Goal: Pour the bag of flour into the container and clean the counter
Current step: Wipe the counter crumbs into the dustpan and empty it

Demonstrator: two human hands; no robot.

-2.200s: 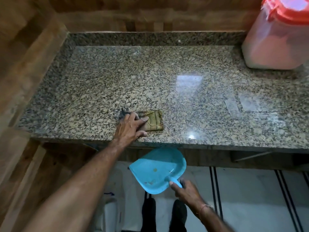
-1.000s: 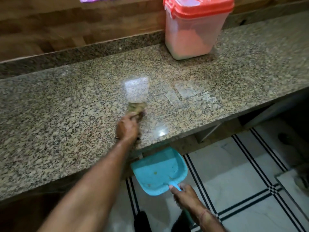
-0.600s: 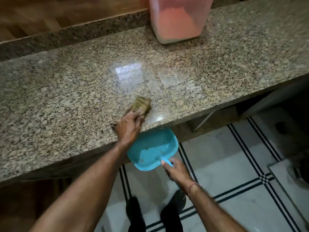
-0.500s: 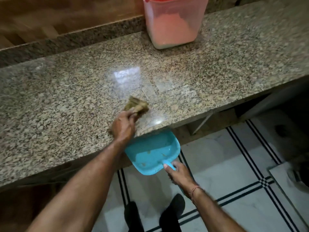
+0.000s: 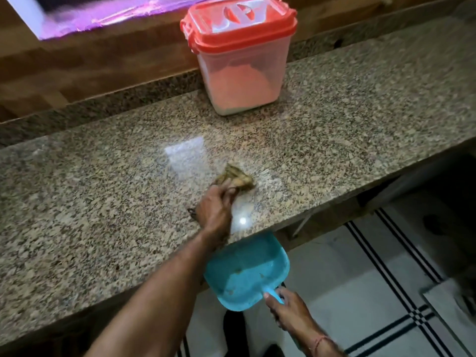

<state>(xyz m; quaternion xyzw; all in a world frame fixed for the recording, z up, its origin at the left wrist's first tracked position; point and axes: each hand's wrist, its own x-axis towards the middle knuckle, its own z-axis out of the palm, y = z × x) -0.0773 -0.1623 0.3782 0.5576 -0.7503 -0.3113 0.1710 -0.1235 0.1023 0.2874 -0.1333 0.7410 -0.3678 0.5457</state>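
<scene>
Cloth [image 5: 235, 177], one, in left hand [image 5: 215, 211]; dustpan [image 5: 247, 269], one, in right hand [image 5: 291, 311]; container [image 5: 239, 73], one.

Lidded flour container [image 5: 242, 73] and cloth [image 5: 238, 177] on speckled bench [image 5: 103, 202]
Container upright at the far edge, part-filled; crumpled cloth near the front edge, blue dustpan [image 5: 247, 269] just below it.

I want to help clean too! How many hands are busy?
2. The left hand holds a cloth on the counter; the right hand grips the blue dustpan below the counter's edge.

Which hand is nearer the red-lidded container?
Left. The left hand grips the cloth on the counter, in front of the container; the right hand holds the dustpan below the counter's edge.
</scene>
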